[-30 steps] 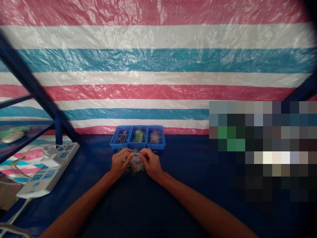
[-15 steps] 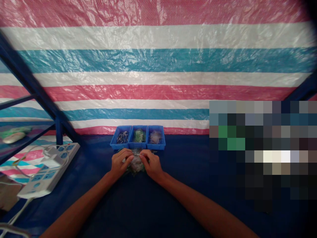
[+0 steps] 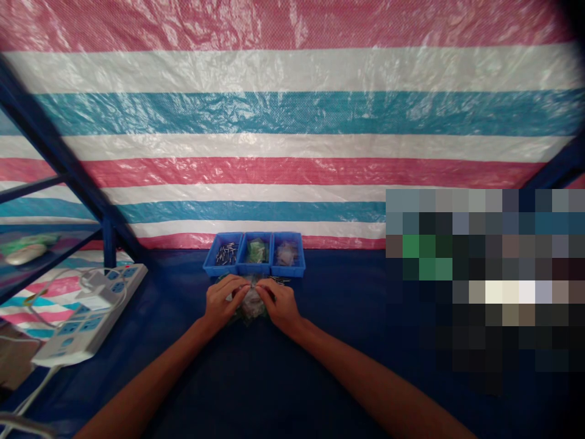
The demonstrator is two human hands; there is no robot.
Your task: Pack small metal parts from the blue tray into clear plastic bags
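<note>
My left hand [image 3: 223,299] and my right hand [image 3: 280,300] meet just in front of the blue bins, fingertips pinched close together. Whatever lies between the fingers is too small to make out. Below them is a pile of clear and greenish plastic bags [image 3: 252,306], partly covered by the hands. Behind stand three joined blue bins: the left bin [image 3: 211,266] holds several thin metal pieces [image 3: 226,252], the middle one a green bagged bundle [image 3: 257,250], the right one clear plastic bags [image 3: 287,252]. More thin metal pieces [image 3: 281,280] lie beside my right fingers.
A white power strip [image 3: 98,317] with cables and a plugged-in white adapter [image 3: 97,297] lies at left. Blue frame bars [image 3: 108,244] rise beside it. Striped plastic sheeting [image 3: 274,116] hangs behind the dark blue table [image 3: 256,378]. The right side is pixelated.
My fingertips have drawn slightly closer together, and the shiny thin piece between them no longer shows clearly. The arms and bins stay where they were.
</note>
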